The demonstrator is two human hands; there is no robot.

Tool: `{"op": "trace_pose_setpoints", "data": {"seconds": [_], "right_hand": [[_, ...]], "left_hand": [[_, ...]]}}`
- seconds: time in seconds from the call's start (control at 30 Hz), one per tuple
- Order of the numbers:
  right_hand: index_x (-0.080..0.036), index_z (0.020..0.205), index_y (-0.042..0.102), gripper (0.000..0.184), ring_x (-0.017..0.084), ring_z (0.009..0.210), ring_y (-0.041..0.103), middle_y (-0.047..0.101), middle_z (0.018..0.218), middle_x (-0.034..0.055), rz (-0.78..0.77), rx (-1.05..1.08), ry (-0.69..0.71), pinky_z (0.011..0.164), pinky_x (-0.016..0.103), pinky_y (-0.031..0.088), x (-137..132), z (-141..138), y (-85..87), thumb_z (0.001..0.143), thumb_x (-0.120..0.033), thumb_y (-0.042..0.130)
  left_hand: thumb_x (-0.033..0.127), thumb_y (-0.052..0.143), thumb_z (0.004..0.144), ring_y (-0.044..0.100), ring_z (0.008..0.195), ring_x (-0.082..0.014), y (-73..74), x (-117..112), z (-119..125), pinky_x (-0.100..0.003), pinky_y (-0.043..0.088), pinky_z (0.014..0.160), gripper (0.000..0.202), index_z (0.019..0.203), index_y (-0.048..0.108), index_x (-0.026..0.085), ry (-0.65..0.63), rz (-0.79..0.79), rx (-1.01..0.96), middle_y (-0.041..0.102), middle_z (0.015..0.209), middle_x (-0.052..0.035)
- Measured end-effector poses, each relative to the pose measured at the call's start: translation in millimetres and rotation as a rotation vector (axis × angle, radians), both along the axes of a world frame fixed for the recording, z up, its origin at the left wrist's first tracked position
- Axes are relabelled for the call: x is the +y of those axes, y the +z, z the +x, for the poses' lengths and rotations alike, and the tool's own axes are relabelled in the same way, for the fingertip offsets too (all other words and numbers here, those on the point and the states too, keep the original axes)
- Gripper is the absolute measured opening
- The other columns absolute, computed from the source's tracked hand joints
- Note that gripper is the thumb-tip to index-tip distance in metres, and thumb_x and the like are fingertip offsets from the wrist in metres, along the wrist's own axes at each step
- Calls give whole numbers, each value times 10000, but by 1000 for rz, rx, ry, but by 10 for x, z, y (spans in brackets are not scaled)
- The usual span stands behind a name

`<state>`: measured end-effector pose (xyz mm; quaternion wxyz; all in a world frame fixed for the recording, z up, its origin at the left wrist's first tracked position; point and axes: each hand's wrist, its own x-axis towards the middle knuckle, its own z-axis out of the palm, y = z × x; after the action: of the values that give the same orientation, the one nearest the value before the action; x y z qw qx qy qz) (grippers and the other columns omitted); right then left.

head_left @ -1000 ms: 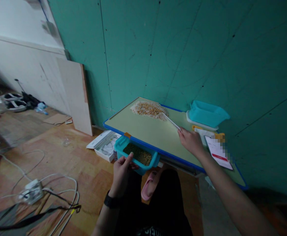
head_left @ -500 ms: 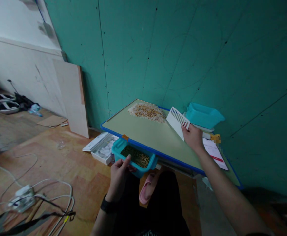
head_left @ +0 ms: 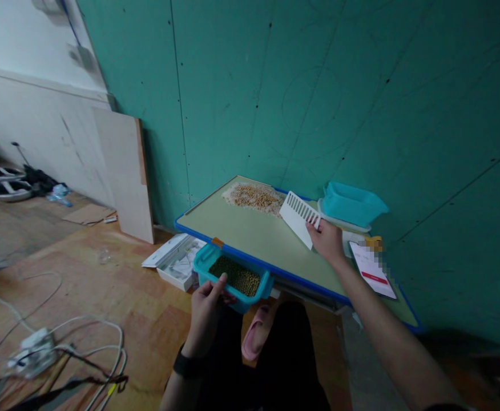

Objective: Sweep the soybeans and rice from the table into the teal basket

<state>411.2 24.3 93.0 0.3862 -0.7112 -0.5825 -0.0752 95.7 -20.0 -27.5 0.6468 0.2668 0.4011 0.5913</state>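
Note:
My left hand (head_left: pixel 209 294) grips the near rim of a blue plastic bin (head_left: pixel 202 257), held just below the table's front edge. Dark green and tan beans (head_left: pixel 237 274) lie inside it. My right hand (head_left: pixel 325 240) is closed on a white slotted scraper (head_left: pixel 297 220), its slots along the upper edge. The scraper stands tilted on the pale green table (head_left: pixel 237 228), its far left corner close to a spread pile of tan beans and pale grains (head_left: pixel 256 197).
A second blue bin (head_left: pixel 353 202) sits on a white lid at the table's back right, against the green wall (head_left: pixel 233 85). A phone (head_left: pixel 374 271) lies nearer. Below are an open white box (head_left: pixel 175 262), a leaning board (head_left: pixel 125 171), a power strip (head_left: pixel 36 351) and cables.
My right hand and the scraper have shifted a little left across the table. My left hand keeps its hold on the bin, and the pile looks much the same.

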Motion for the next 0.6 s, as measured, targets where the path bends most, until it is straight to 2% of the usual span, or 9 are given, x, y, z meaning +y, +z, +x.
{"op": "trace_pose_setpoints", "data": {"seconds": [0.33, 0.6], "right_hand": [[-159, 973, 750, 277, 252, 806, 725, 784, 851, 107, 9, 79, 31, 705, 308, 523, 157, 6, -72, 866, -360, 592], [-153, 974, 752, 308, 282, 850, 737, 793, 909, 118, 39, 215, 91, 677, 332, 539, 444, 113, -161, 825, -395, 630]], "left_hand": [[579, 935, 491, 591, 422, -150, 207, -52, -7, -254, 498, 461, 544, 495, 560, 186, -13, -40, 50, 608, 428, 7], [550, 922, 563, 600, 428, -146, 154, -44, -25, -247, 493, 475, 512, 525, 561, 189, -25, -20, 35, 614, 440, 9]]}}
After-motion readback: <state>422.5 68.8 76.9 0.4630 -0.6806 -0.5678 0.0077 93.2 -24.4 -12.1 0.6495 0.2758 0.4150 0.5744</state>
